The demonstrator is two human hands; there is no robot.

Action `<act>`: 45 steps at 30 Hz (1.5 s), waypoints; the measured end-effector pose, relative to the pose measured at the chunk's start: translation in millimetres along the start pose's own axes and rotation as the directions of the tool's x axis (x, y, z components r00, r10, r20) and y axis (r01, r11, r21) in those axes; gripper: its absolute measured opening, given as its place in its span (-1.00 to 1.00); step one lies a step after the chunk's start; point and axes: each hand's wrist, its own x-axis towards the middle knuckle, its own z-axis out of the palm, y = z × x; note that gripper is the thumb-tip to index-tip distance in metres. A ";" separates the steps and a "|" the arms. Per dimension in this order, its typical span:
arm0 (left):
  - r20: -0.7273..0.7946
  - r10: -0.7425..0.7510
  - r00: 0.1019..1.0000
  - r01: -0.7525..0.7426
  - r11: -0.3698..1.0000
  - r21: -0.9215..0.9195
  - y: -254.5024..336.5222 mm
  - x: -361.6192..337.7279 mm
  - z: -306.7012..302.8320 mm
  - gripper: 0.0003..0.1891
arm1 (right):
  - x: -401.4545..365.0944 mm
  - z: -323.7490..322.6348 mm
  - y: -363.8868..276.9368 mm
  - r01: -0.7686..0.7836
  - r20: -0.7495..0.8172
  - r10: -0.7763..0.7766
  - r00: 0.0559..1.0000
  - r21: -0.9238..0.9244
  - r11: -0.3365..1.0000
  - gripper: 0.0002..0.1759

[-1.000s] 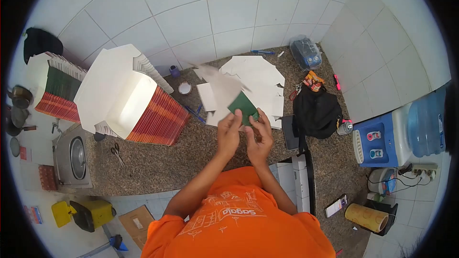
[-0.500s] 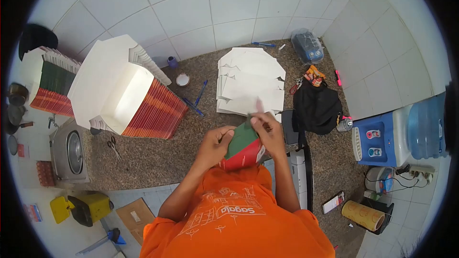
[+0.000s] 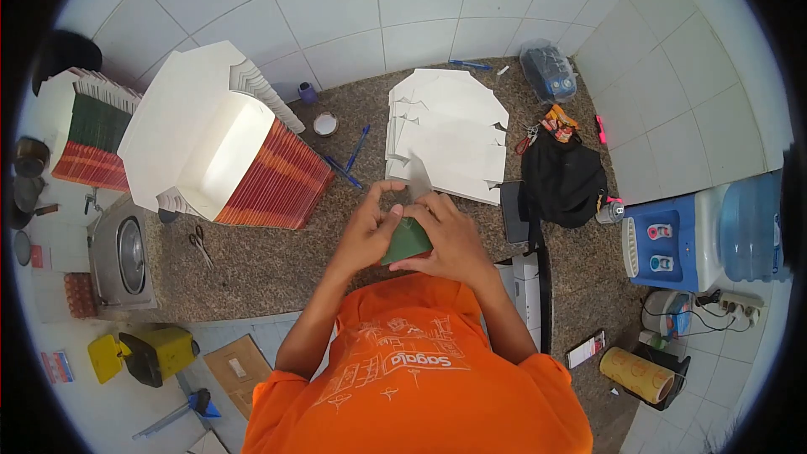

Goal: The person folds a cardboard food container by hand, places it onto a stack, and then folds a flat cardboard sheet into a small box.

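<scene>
Close in front of my chest, a green and red paperboard carton (image 3: 407, 242) is held between both hands. My left hand (image 3: 367, 231) grips its left side, thumb on the top edge and forefinger curled above. My right hand (image 3: 450, 237) is closed around the right side, covering most of the red part. A pale flap (image 3: 419, 175) stands up blurred beyond my fingers. Just past the hands lies a stack of flat white carton blanks (image 3: 450, 130) with notched edges.
Nested red cartons (image 3: 273, 181) stand at left, with another stack (image 3: 92, 139) beyond. Scissors (image 3: 200, 245), blue pens (image 3: 357, 148) and a small round pot (image 3: 325, 124) lie on the granite counter. To the right are a black bag (image 3: 561, 181) and a water dispenser (image 3: 668, 240).
The carton has turned, so less red shows. My right hand has come down from the upper edge to wrap its right side, and my left hand has moved slightly up. The view has shifted slightly.
</scene>
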 end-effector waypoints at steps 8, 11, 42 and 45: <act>0.425 0.229 0.876 0.192 0.644 -0.741 -37.6 -5.2 -95.4 0.03 | -23.8 0.4 64.5 -0.255 -0.172 0.591 0.788 0.782 0.569 -0.30; 0.231 -0.019 0.973 0.111 0.912 -0.394 -21.2 -14.4 -78.6 -0.39 | -25.9 17.9 73.7 -0.341 -0.080 0.717 0.692 0.840 0.423 -0.34; -0.079 -0.375 0.924 0.233 0.713 -0.661 -0.7 -16.5 4.7 -0.80 | -20.8 44.1 18.3 0.190 -0.416 -0.094 0.904 0.195 0.962 -0.75; -0.290 -0.279 0.915 -0.034 0.663 -0.748 -5.8 -8.6 14.1 -0.77 | -18.0 63.8 22.7 0.263 -0.379 -0.216 0.900 0.079 0.961 -0.61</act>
